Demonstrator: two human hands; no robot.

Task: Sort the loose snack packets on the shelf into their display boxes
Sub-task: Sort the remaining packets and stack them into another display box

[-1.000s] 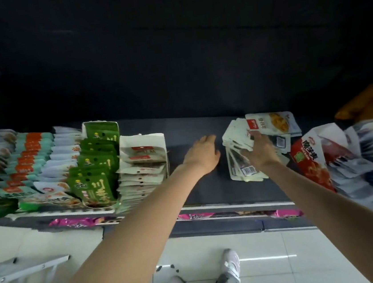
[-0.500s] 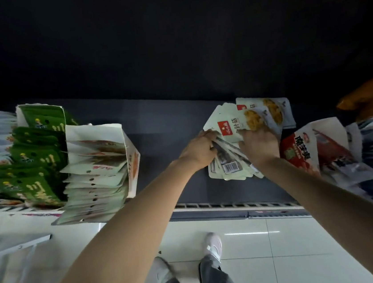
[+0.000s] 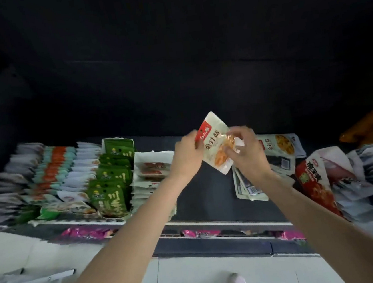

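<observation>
Two long rows of packets fill the dark shelf point(image 3: 201, 200): green ones point(image 3: 113, 184) and a white display box point(image 3: 151, 171) at nine o'clock, a red box point(image 3: 313, 180) at three o'clock. Between them, at four o'clock from the hands, the loose pile point(image 3: 248, 185) lies flat. A moment ago both hands pressed into that pile; now one white snack packet point(image 3: 215, 147) is up off the shelf. Left hand point(image 3: 188, 155) pinches its red corner, right hand point(image 3: 247, 150) curls its fingers on the opposite edge. My guess: it is being read before going to its box.
</observation>
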